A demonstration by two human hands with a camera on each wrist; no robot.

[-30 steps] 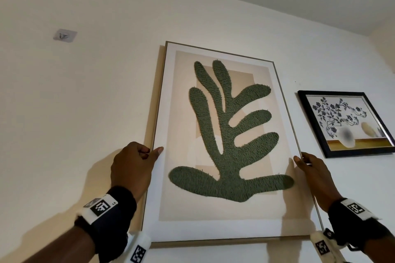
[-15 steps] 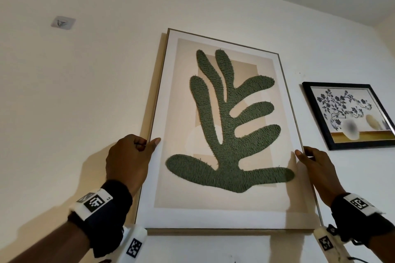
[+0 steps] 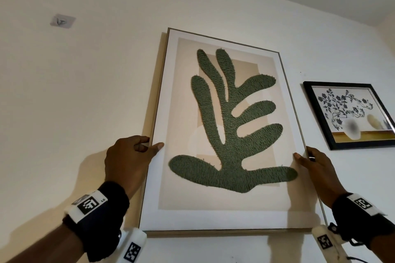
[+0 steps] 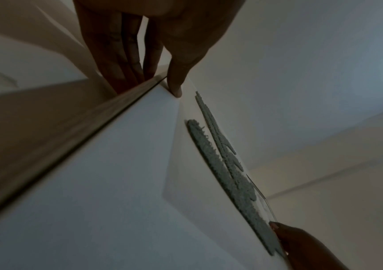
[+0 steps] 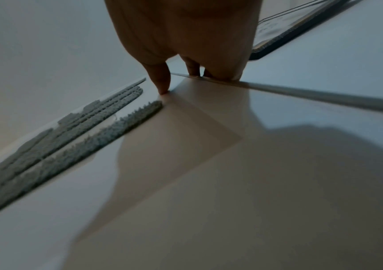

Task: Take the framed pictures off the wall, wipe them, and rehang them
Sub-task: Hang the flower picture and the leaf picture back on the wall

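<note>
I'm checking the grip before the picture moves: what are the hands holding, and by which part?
The large leaf picture, by its two long side edges: left hand on the left edge, right hand on the right, thumbs on the front.

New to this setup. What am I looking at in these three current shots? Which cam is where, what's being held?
No robot here: a person works with bare hands and wears three cameras. The head view looks up at a wall. The other two views come from wrist cameras that look along each hand, so they are dim and close.

The left hand and right hand grip the side edges of a large framed picture showing a green leaf shape, thumbs on its front, fingers behind the edge. In the left wrist view the thumb presses the white border; the right wrist view shows the same for the other hand.

Also on the wall: a smaller black-framed flower picture to the right, and a small hook upper left.
</note>
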